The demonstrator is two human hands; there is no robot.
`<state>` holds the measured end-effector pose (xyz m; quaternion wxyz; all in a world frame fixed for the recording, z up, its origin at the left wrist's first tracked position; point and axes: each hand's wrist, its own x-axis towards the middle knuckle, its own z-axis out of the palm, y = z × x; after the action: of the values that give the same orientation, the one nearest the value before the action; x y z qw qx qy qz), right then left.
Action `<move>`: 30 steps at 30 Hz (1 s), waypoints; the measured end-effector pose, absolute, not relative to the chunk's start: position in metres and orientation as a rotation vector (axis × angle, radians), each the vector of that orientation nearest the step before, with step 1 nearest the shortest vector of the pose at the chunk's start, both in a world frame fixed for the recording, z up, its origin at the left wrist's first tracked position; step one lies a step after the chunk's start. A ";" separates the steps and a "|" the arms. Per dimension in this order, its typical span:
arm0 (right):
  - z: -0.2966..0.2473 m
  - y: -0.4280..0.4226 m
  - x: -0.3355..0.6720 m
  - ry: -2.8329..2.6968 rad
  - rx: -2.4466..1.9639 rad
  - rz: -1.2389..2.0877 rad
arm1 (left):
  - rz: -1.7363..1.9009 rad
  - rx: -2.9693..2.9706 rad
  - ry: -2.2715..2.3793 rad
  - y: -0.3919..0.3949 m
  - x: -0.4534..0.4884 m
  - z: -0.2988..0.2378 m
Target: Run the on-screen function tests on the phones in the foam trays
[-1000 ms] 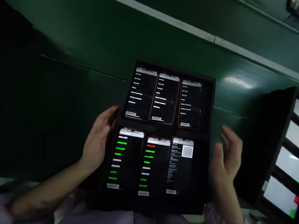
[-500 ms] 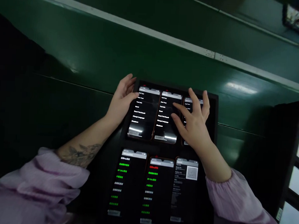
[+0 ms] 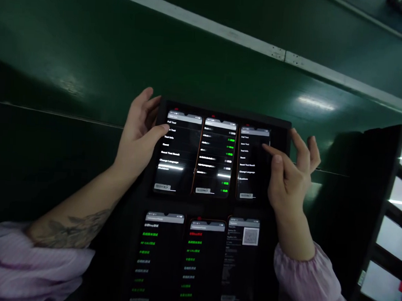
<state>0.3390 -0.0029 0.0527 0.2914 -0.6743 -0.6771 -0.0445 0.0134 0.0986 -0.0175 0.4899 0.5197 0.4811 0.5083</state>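
A dark green bench (image 3: pixel 91 50) is stretching across the whole view, with a pale strip (image 3: pixel 227 33) running along its far side. A black tray (image 3: pixel 284 130) is lying flat on it in front of the person, holding six phones in two rows of three, all face up with lit screens. At the right edge a second black rack (image 3: pixel 371 177) is standing tilted, showing bright white screens (image 3: pixel 394 225).

Both forearms are reaching over the tray's near row, lilac sleeves (image 3: pixel 29 263) pushed back from the wrists. The left hand (image 3: pixel 137 136) is resting at the tray's far left corner, its fingers (image 3: pixel 145 100) lying loosely open along the outside of the rim and its thumb pressing on the left edge of the far-left phone (image 3: pixel 180 156), which is showing a white menu list. The right hand (image 3: pixel 292 180) is hovering at the right side of the far-right phone (image 3: pixel 252 164), fingers spread and relaxed, gripping nothing; the thumb is pointing up beside the screen, and whether a fingertip is touching the glass cannot be told.

Between them the far-middle phone (image 3: pixel 216 158) is showing blurred lines with green marks. In the near row, the near-left phone (image 3: pixel 158 256) and near-middle phone (image 3: pixel 198 262) are listing green and red text, and the near-right phone (image 3: pixel 240 260) is displaying a square code.
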 end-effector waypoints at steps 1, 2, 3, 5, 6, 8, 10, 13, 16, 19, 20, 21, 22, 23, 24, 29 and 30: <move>0.052 -0.002 0.339 -1.807 -1.796 -0.108 | 1.241 1.256 1.170 0.098 0.013 -0.017; 0.052 -0.001 0.338 -1.808 -1.798 -0.092 | 1.251 1.248 1.172 0.098 0.013 -0.017; 0.053 -0.001 0.338 -1.807 -1.803 -0.074 | 1.261 1.241 1.172 0.098 0.013 -0.018; 0.053 -0.002 0.338 -1.804 -1.810 -0.050 | 1.288 1.237 1.169 0.098 0.014 -0.018; 0.054 -0.002 0.338 -1.807 -1.812 -0.040 | 1.304 1.242 1.167 0.098 0.014 -0.018; 0.053 -0.002 0.337 -1.820 -1.816 -0.019 | 1.322 1.249 1.161 0.100 0.014 -0.019; 0.053 0.000 0.338 -1.833 -1.826 0.003 | 1.310 1.241 1.151 0.103 0.015 -0.018; 0.058 0.002 0.342 -1.812 -1.842 0.043 | 1.288 1.188 1.131 0.104 0.016 -0.015; 0.065 -0.014 0.345 -1.681 -1.858 0.120 | 1.301 1.077 1.148 0.079 0.013 -0.006; 0.067 -0.059 0.341 -1.387 -1.919 0.313 | 1.255 1.029 1.237 0.020 0.004 0.004; 0.066 -0.078 0.338 -1.236 -1.961 0.417 | 1.220 1.052 1.270 -0.004 0.001 0.007; 0.064 -0.095 0.335 -1.094 -1.996 0.510 | 1.180 1.087 1.316 -0.028 0.000 0.011; 0.062 -0.110 0.332 -1.016 -2.026 0.580 | 1.161 1.122 1.344 -0.049 -0.001 0.014; 0.060 -0.122 0.330 -0.964 -2.052 0.608 | 1.151 1.125 1.398 -0.065 -0.001 0.017; 0.058 -0.128 0.328 -0.958 -2.071 0.619 | 1.122 1.130 1.449 -0.077 0.001 0.020; 0.047 -0.092 0.342 -1.175 -2.031 0.469 | 1.220 1.113 1.419 -0.061 0.013 0.019; 0.045 -0.078 0.347 -1.206 -1.994 0.452 | 1.247 1.117 1.368 -0.048 0.015 0.016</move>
<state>0.3474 -0.0775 0.0452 0.3746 -0.7788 -0.4710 0.1767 0.0148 -0.0485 0.0158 0.4703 0.4557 0.5585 0.5091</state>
